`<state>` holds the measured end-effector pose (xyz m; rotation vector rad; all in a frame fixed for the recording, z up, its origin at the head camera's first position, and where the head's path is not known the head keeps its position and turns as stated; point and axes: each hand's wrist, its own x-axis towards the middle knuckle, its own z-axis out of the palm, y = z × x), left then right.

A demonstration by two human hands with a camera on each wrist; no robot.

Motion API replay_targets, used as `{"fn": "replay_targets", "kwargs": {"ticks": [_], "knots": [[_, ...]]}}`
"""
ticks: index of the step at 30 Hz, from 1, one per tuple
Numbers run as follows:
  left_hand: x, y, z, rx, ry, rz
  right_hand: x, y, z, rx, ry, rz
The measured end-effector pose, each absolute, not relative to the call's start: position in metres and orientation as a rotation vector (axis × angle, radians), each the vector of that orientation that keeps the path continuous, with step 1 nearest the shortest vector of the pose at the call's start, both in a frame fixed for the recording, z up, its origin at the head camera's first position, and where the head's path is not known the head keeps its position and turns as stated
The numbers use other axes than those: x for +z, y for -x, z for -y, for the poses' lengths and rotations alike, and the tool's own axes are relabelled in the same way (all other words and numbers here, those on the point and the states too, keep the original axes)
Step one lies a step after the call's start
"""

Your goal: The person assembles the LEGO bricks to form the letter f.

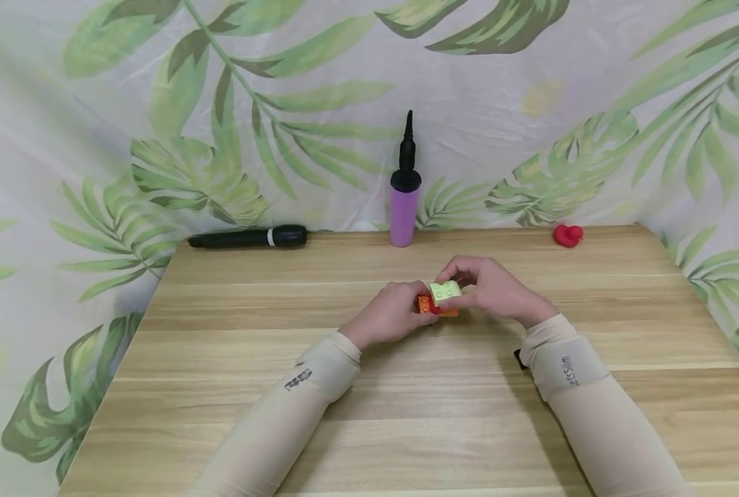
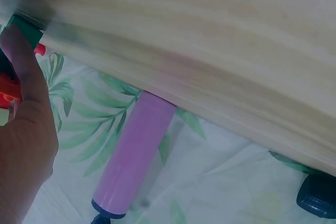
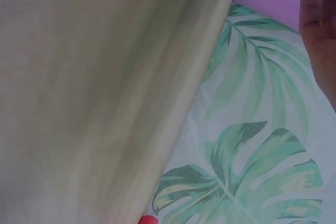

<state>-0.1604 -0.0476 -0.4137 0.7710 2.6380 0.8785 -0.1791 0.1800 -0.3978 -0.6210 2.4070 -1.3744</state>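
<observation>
Near the middle of the table my left hand (image 1: 393, 314) grips a small stack of toy building bricks. An orange brick (image 1: 425, 304) shows at the fingertips in the head view. In the left wrist view a green brick (image 2: 27, 31) lies under the thumb, next to an orange brick (image 2: 9, 85). My right hand (image 1: 494, 286) pinches a pale yellow-green brick (image 1: 446, 291) with round studs, held at the top of the stack. Whether that brick is pressed onto the stack or only touches it, I cannot tell. Fingers hide much of the stack.
At the table's back edge stand a purple hand pump (image 1: 403, 214) with a black nozzle and, to its left, a black microphone-shaped object (image 1: 248, 237). A small red object (image 1: 568, 235) lies at the back right. Behind the wooden table (image 1: 407, 414) hangs a leaf-patterned cloth (image 1: 320, 159).
</observation>
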Motion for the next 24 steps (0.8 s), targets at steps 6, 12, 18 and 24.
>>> {"fn": "replay_targets", "kwargs": {"ticks": [6, 12, 18, 24], "knots": [[-0.4147, 0.1601, 0.049, 0.891, -0.754, -2.626, -0.3973, 0.1774, -0.1781, -1.387, 0.635, -2.405], [-0.4163, 0.1604, 0.0515, 0.907, -0.75, -2.617, -0.3953, 0.1746, -0.1756, -1.361, 0.684, -2.444], [-0.4166, 0.1611, 0.0533, 0.925, -0.747, -2.606, -0.3942, 0.1742, -0.1736, -1.332, 0.751, -2.488], [-0.4162, 0.1615, 0.0537, 0.936, -0.758, -2.596, -0.395, 0.174, -0.175, -1.301, 0.775, -2.521]]}}
